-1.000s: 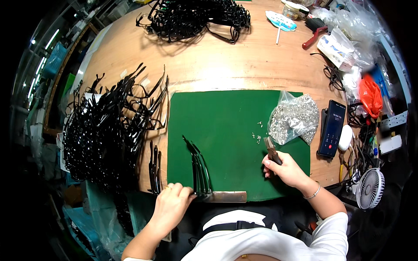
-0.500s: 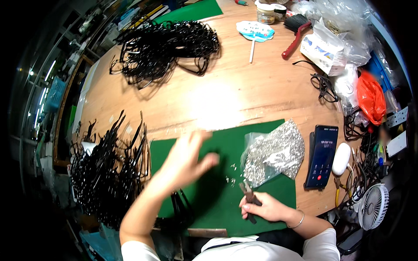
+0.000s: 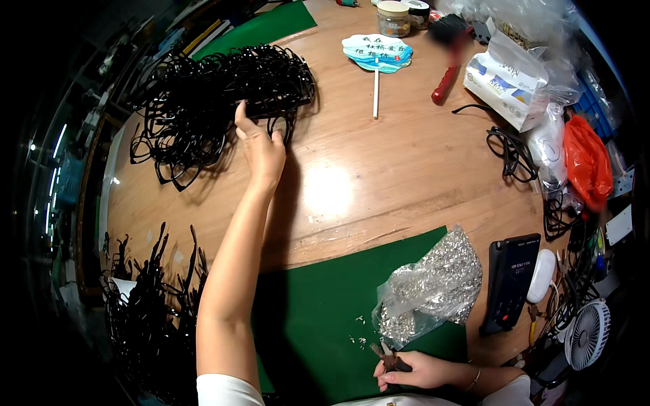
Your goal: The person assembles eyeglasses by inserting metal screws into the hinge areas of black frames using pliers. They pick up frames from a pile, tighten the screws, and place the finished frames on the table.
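A heap of black eyeglass frames (image 3: pixel 203 101) lies at the far left of the table. My left hand (image 3: pixel 263 154) reaches to its near right edge, fingers and thumb apart, some fingers hidden against the frames. Close to my body, my right hand (image 3: pixel 423 371) is wrapped round a pair of pliers (image 3: pixel 395 363), jaws pointing away from me. Just beyond it, a clear plastic bag (image 3: pixel 433 277) full of small silvery metal parts rests on a green mat (image 3: pixel 318 318). A few loose metal bits (image 3: pixel 361 340) lie on the mat left of the bag.
Black eyeglass temples (image 3: pixel 152 325) stand bunched at the near left. A phone (image 3: pixel 511 284), white case (image 3: pixel 541 276) and small fan (image 3: pixel 587 335) line the right. Farther back are black glasses (image 3: pixel 509 154), a tissue pack (image 3: pixel 508 84), a red-handled brush (image 3: pixel 447 84) and a paper fan (image 3: pixel 376 54).
My left hand has moved from above the green mat to the far heap of eyeglass frames. My right hand still holds the pliers near the bag. The whole view has shifted.
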Tool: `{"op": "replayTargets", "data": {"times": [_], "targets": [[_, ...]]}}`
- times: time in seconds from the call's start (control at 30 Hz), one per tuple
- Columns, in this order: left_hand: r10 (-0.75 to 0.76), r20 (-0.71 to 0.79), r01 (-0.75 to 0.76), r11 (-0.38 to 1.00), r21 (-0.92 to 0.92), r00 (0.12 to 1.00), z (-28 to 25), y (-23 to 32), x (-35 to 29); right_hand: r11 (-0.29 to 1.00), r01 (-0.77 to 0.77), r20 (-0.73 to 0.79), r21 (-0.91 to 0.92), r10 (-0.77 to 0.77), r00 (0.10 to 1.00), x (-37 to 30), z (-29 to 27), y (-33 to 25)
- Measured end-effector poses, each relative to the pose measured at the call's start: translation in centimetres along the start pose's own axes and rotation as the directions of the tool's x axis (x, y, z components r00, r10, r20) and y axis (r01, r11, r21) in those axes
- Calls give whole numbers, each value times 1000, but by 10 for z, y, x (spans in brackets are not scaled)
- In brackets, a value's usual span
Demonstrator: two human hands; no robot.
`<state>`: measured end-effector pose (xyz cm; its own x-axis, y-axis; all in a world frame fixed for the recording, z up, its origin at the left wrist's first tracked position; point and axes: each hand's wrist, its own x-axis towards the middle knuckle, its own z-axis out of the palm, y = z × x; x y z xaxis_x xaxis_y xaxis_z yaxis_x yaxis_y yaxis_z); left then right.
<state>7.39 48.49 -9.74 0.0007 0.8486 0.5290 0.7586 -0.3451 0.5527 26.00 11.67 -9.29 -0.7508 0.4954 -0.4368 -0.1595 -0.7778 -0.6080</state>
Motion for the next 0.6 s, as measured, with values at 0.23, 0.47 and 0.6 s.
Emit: {"op": "replayTargets", "data": {"times": [0.23, 0.47, 0.6], "targets": [[-215, 332, 293, 934, -206, 919, -72, -34, -69, 998, 52, -80, -19, -53, 995, 0, 4, -5], [-116, 693, 336, 922, -190, 712, -173, 21, -157, 867, 155, -284, -473, -316, 905, 0, 41, 5], [67, 441, -160, 971, 178, 895, -203, 43, -183, 327, 257, 28, -909, -568, 823, -15, 85, 26]]}}
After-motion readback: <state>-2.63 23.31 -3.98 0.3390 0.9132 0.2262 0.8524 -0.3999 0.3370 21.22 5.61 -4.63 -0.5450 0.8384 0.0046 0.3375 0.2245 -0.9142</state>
